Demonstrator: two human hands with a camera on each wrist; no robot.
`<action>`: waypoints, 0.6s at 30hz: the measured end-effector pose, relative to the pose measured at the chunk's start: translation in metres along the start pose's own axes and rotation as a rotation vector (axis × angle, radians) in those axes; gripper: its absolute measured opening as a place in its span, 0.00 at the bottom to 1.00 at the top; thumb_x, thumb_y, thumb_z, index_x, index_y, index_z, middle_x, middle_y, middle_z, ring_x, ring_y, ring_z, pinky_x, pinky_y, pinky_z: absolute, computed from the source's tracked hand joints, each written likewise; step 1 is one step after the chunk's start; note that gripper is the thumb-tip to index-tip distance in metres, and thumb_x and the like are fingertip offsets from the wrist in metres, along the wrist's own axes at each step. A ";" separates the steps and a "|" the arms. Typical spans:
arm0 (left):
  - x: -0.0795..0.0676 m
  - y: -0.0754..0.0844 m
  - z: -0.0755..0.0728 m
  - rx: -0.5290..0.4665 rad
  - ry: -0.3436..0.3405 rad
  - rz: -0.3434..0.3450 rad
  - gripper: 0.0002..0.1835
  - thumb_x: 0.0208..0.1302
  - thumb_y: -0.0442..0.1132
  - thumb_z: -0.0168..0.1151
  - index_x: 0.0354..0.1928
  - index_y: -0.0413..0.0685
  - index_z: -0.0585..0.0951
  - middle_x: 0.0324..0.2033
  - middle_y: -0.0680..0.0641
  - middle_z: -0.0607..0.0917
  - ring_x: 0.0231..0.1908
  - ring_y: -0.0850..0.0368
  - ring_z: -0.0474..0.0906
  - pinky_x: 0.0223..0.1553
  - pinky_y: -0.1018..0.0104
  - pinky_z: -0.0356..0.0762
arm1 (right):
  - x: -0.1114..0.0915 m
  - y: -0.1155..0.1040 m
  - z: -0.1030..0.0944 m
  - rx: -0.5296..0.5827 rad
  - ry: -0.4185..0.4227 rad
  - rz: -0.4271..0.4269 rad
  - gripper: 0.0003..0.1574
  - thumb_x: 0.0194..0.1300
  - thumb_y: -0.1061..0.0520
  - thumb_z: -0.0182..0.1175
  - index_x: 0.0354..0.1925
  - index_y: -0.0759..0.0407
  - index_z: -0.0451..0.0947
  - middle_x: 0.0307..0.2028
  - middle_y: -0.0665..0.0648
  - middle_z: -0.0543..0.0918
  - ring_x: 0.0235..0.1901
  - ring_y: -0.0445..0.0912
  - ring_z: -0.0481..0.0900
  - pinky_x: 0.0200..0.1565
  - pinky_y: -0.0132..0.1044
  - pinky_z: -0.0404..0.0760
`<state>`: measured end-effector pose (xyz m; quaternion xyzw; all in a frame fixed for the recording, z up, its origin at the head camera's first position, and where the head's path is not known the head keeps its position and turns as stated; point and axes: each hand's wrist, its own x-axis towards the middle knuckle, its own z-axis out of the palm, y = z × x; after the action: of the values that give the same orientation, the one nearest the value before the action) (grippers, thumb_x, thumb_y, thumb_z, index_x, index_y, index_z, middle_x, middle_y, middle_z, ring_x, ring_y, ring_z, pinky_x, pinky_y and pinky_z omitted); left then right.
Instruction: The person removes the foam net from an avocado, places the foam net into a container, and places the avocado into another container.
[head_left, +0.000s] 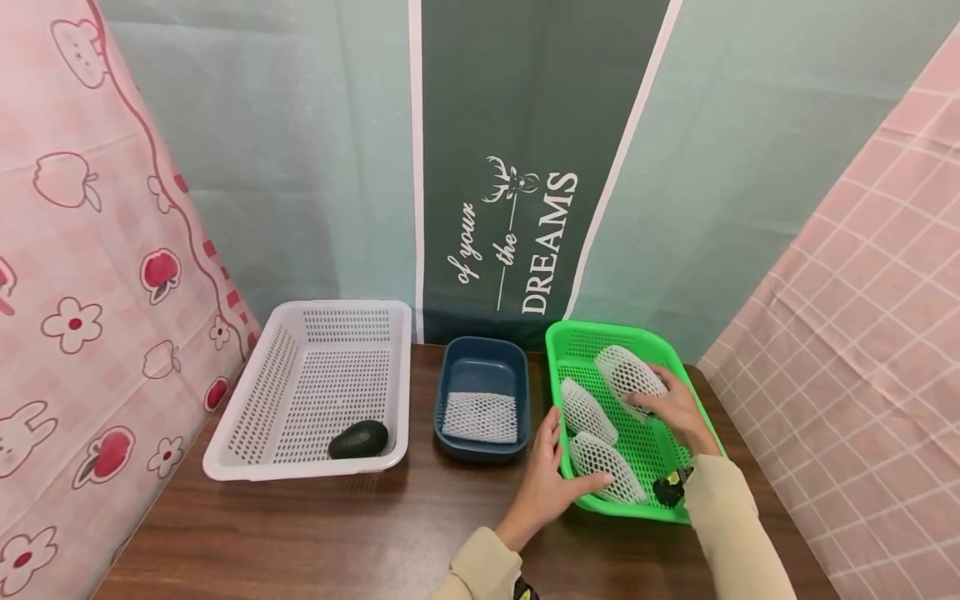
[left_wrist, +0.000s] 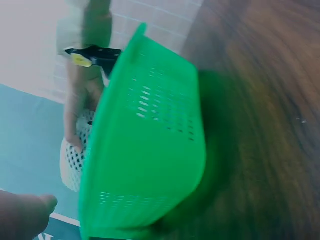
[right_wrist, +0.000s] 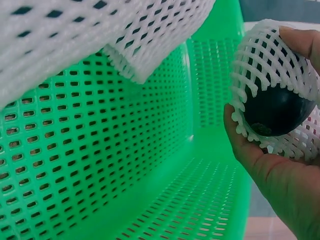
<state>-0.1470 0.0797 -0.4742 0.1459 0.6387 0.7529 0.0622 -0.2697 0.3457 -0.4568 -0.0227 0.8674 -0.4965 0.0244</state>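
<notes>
My right hand (head_left: 672, 410) grips an avocado in a white foam net sleeve (head_left: 628, 379) over the green basket (head_left: 667, 450). In the right wrist view, the dark end of the avocado (right_wrist: 277, 111) shows through the sleeve's open end, between thumb and fingers. My left hand (head_left: 549, 479) is at the basket's left rim, fingers extended beside it and thumb reaching over the near corner. Two more white net sleeves with dark contents, one farther back (head_left: 588, 412) and one nearer (head_left: 606, 468), lie in the basket by that thumb.
A white basket (head_left: 213, 454) at the left holds a bare avocado (head_left: 360, 439). Between the baskets, a dark blue tray (head_left: 487, 346) contains a flat white foam net (head_left: 480, 417). All stand on a wooden table (head_left: 337, 533), with cloth hangings (head_left: 300, 167) behind and at both sides.
</notes>
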 end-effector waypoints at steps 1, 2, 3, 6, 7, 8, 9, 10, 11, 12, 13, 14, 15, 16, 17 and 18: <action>-0.001 0.003 -0.001 -0.023 -0.008 0.002 0.55 0.57 0.50 0.72 0.77 0.56 0.43 0.74 0.51 0.48 0.72 0.53 0.48 0.67 0.58 0.54 | -0.001 -0.002 0.001 -0.004 -0.001 -0.008 0.55 0.62 0.50 0.68 0.75 0.60 0.48 0.60 0.73 0.65 0.53 0.62 0.70 0.41 0.47 0.80; -0.001 0.006 -0.002 -0.040 -0.011 0.003 0.55 0.57 0.51 0.72 0.76 0.57 0.44 0.74 0.52 0.49 0.71 0.54 0.49 0.67 0.58 0.54 | -0.002 -0.003 0.001 -0.007 -0.001 -0.017 0.54 0.61 0.51 0.68 0.75 0.60 0.49 0.60 0.72 0.65 0.52 0.61 0.71 0.40 0.46 0.80; -0.002 0.008 -0.004 -0.049 -0.017 0.008 0.54 0.57 0.51 0.72 0.76 0.58 0.45 0.73 0.52 0.50 0.71 0.55 0.50 0.67 0.59 0.55 | -0.004 -0.005 0.002 -0.011 -0.003 -0.027 0.54 0.61 0.51 0.69 0.74 0.60 0.49 0.59 0.72 0.66 0.51 0.61 0.72 0.40 0.47 0.80; -0.004 0.014 -0.009 -0.068 -0.034 0.031 0.53 0.57 0.49 0.72 0.76 0.57 0.46 0.72 0.55 0.53 0.70 0.56 0.53 0.66 0.60 0.56 | -0.009 -0.011 0.004 -0.023 -0.002 -0.061 0.53 0.60 0.53 0.70 0.74 0.60 0.52 0.57 0.72 0.68 0.49 0.60 0.73 0.39 0.48 0.80; -0.005 0.015 -0.012 -0.073 -0.040 0.038 0.53 0.57 0.49 0.72 0.76 0.57 0.47 0.72 0.55 0.54 0.70 0.55 0.54 0.66 0.60 0.56 | -0.011 -0.012 0.004 -0.027 -0.004 -0.070 0.53 0.60 0.53 0.70 0.73 0.60 0.53 0.57 0.72 0.69 0.49 0.60 0.74 0.39 0.49 0.80; -0.005 0.015 -0.014 -0.075 -0.046 0.046 0.53 0.57 0.48 0.72 0.76 0.56 0.47 0.71 0.55 0.55 0.70 0.54 0.54 0.66 0.61 0.57 | -0.012 -0.014 0.005 -0.028 -0.006 -0.082 0.52 0.59 0.53 0.70 0.73 0.60 0.54 0.57 0.71 0.69 0.49 0.60 0.74 0.39 0.49 0.80; -0.005 0.016 -0.017 -0.076 -0.053 0.052 0.53 0.57 0.48 0.72 0.76 0.56 0.47 0.71 0.55 0.56 0.70 0.53 0.55 0.66 0.61 0.57 | -0.014 -0.015 0.006 -0.033 -0.008 -0.093 0.52 0.59 0.53 0.71 0.73 0.59 0.54 0.57 0.71 0.69 0.49 0.61 0.74 0.39 0.49 0.79; -0.006 0.016 -0.020 -0.078 -0.059 0.057 0.52 0.57 0.47 0.72 0.76 0.55 0.48 0.71 0.55 0.57 0.70 0.51 0.55 0.66 0.61 0.57 | -0.015 -0.016 0.006 -0.039 -0.009 -0.101 0.52 0.58 0.53 0.71 0.73 0.59 0.55 0.57 0.71 0.69 0.49 0.61 0.73 0.39 0.48 0.79; -0.007 0.017 -0.023 -0.079 -0.062 0.056 0.52 0.57 0.47 0.72 0.76 0.55 0.48 0.71 0.54 0.57 0.69 0.51 0.56 0.65 0.62 0.58 | -0.017 -0.017 0.007 -0.042 -0.012 -0.110 0.52 0.58 0.53 0.71 0.73 0.59 0.55 0.58 0.70 0.69 0.50 0.61 0.73 0.40 0.47 0.79; -0.007 0.017 -0.026 -0.076 -0.063 0.055 0.52 0.57 0.47 0.73 0.76 0.55 0.49 0.71 0.54 0.58 0.69 0.51 0.57 0.65 0.62 0.58 | -0.018 -0.019 0.008 -0.040 -0.015 -0.117 0.52 0.58 0.53 0.72 0.72 0.58 0.56 0.58 0.70 0.69 0.50 0.61 0.73 0.40 0.47 0.79; -0.008 0.018 -0.030 -0.076 -0.065 0.056 0.52 0.57 0.47 0.73 0.76 0.55 0.49 0.70 0.53 0.59 0.69 0.51 0.58 0.65 0.62 0.59 | -0.019 -0.020 0.008 -0.041 -0.020 -0.122 0.52 0.58 0.53 0.72 0.72 0.58 0.56 0.58 0.69 0.69 0.51 0.61 0.73 0.40 0.47 0.79; -0.009 0.018 -0.033 -0.074 -0.065 0.057 0.52 0.57 0.47 0.73 0.76 0.55 0.49 0.70 0.53 0.59 0.68 0.52 0.59 0.65 0.61 0.59 | -0.021 -0.021 0.009 -0.042 -0.024 -0.132 0.51 0.57 0.54 0.72 0.72 0.58 0.57 0.58 0.69 0.69 0.51 0.62 0.72 0.40 0.47 0.78; -0.010 0.019 -0.036 -0.074 -0.067 0.056 0.51 0.57 0.46 0.73 0.76 0.55 0.50 0.70 0.52 0.59 0.68 0.53 0.59 0.65 0.60 0.59 | -0.022 -0.022 0.009 -0.045 -0.026 -0.138 0.51 0.57 0.54 0.72 0.72 0.58 0.57 0.58 0.69 0.69 0.50 0.62 0.73 0.40 0.47 0.79; -0.010 0.020 -0.039 -0.075 -0.066 0.054 0.51 0.57 0.45 0.73 0.75 0.55 0.50 0.70 0.51 0.60 0.67 0.53 0.60 0.65 0.59 0.59 | -0.023 -0.023 0.010 -0.046 -0.030 -0.141 0.51 0.57 0.54 0.72 0.72 0.57 0.58 0.58 0.69 0.69 0.50 0.62 0.73 0.40 0.47 0.79; -0.011 0.020 -0.041 -0.077 -0.064 0.051 0.50 0.57 0.44 0.72 0.75 0.55 0.50 0.70 0.50 0.60 0.67 0.54 0.61 0.65 0.58 0.60 | -0.024 -0.024 0.011 -0.046 -0.033 -0.147 0.51 0.56 0.54 0.72 0.72 0.58 0.58 0.58 0.69 0.69 0.50 0.62 0.73 0.39 0.47 0.79; -0.012 0.021 -0.043 -0.082 -0.066 0.049 0.50 0.58 0.42 0.72 0.75 0.55 0.51 0.70 0.50 0.60 0.67 0.53 0.61 0.65 0.57 0.60 | -0.025 -0.025 0.012 -0.050 -0.033 -0.151 0.51 0.56 0.54 0.73 0.72 0.57 0.59 0.57 0.68 0.70 0.49 0.61 0.73 0.39 0.47 0.79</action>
<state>-0.1461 0.0321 -0.4616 0.1834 0.6011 0.7746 0.0707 -0.2437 0.3245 -0.4409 -0.0970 0.8748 -0.4747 0.0005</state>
